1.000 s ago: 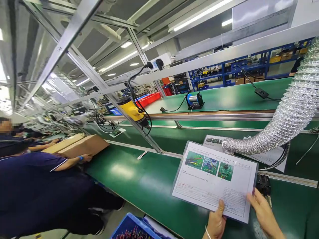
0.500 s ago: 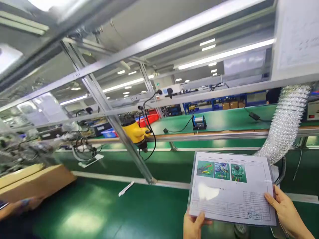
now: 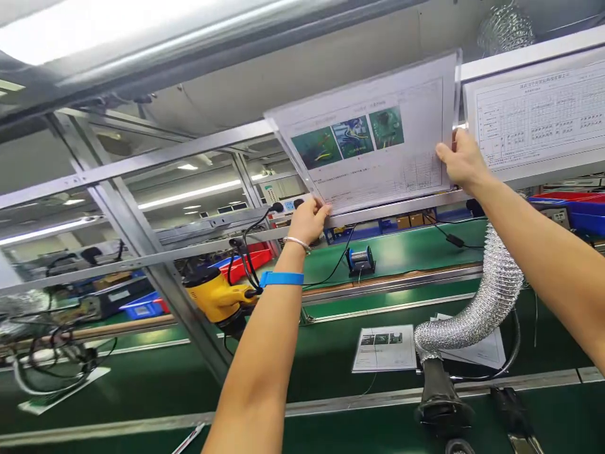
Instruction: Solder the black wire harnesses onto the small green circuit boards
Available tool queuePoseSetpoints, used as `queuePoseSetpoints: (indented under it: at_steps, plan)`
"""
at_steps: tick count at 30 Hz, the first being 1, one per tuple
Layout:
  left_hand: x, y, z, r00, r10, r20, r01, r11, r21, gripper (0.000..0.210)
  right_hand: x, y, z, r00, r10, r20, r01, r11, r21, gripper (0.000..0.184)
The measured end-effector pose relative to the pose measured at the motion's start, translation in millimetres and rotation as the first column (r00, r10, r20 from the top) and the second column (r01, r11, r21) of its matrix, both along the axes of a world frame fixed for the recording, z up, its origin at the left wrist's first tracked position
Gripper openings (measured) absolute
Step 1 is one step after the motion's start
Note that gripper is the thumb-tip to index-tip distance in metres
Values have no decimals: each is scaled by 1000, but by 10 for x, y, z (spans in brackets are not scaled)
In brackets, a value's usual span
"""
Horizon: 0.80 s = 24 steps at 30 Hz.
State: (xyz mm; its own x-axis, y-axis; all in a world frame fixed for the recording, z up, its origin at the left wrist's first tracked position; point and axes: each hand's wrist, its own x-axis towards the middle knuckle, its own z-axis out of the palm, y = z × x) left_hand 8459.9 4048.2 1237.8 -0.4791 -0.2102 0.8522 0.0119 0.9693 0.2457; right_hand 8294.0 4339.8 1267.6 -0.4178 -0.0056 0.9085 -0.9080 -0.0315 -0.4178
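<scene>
A printed sheet in a clear plastic sleeve (image 3: 363, 170), with three photos of green boards and wires, is held up in front of the metal frame rail (image 3: 198, 145). My left hand (image 3: 308, 221) is closed on its lower left corner; that wrist wears a blue band and a pale bracelet. My right hand (image 3: 462, 159) pinches the sheet's lower right edge between thumb and fingers. Close to the right of it, another framed sheet with a table (image 3: 543, 120) hangs on the rail.
A yellow heat gun (image 3: 215, 299) hangs by the upright post. Behind it stands a solder spool (image 3: 360, 260) on a green bench. A silver flexible duct (image 3: 496, 277) curves down to a black nozzle (image 3: 442, 397). Another printed sheet (image 3: 384, 349) lies below.
Both hands have raised the sleeved sheet from low over the bench up to the rail. The view has tilted upward and shifted right.
</scene>
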Motion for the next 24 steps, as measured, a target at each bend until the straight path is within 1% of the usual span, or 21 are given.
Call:
queuePoseSetpoints:
  at_steps: [2,4,6,8,10,14,17,19,21,24]
  plan:
    - [-76,-77,4,999,-21,42,21,1000,-5,14,-156,-56,-46,998,40,48,-40,999,-2,13]
    - [-80,-115,-12,997,-48,58,49,999,-13,12,-219,-45,-103,993,90,74,-89,996,-15,14]
    - [-54,-127,-9,995,-90,34,91,995,-32,13,-203,-2,-116,992,110,58,-108,994,-32,17]
    - [-28,-126,3,990,-141,18,141,989,-53,15,-152,41,-99,995,99,32,-97,994,-44,22]
    - [-13,-119,2,987,-153,44,155,986,-56,17,-114,71,-90,995,97,27,-96,995,-40,25]
    - [2,-102,-17,985,-82,155,91,994,-52,22,-147,91,-141,991,117,72,-118,993,10,26]
    - [3,-92,5,973,-61,222,81,993,-84,24,-211,92,-152,992,97,78,-98,995,14,23]
    - [-5,-84,30,980,-24,200,49,992,-119,24,-235,92,-125,995,83,54,-83,996,13,21]
    - [-17,-71,47,985,25,171,-3,992,-126,25,-240,91,-92,997,72,25,-73,997,19,22]
    - [-30,-48,48,979,81,187,-58,990,-128,24,-239,89,-75,998,59,29,-60,997,55,25]
